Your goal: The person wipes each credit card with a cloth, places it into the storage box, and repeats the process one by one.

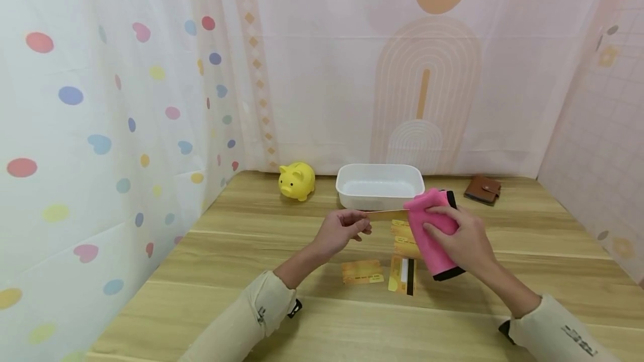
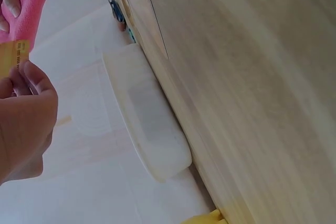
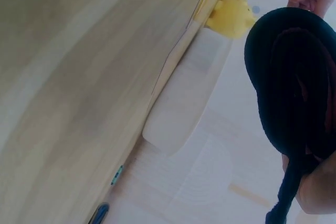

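My left hand [image 1: 344, 230] pinches a yellow bank card [image 2: 13, 56] by one end, above the table. The card is seen nearly edge-on in the head view, its far end against a pink cloth [image 1: 434, 239]. My right hand [image 1: 465, 237] grips this folded, black-edged cloth, thumb and fingers spread over its near side. Its dark rolled edge [image 3: 294, 72] hides most of the right hand in the right wrist view. Below the hands lie several more yellow cards: one alone [image 1: 362, 272], one showing a black stripe [image 1: 403, 276], and overlapping ones [image 1: 405, 247] partly behind the cloth.
Behind the hands stands a white plastic bin [image 1: 379, 203]. A yellow piggy bank [image 1: 297, 181] sits to its left, and a brown wallet [image 1: 482, 190] lies to its right. The wooden table [image 1: 251, 239] ends at curtains on the left, back and right.
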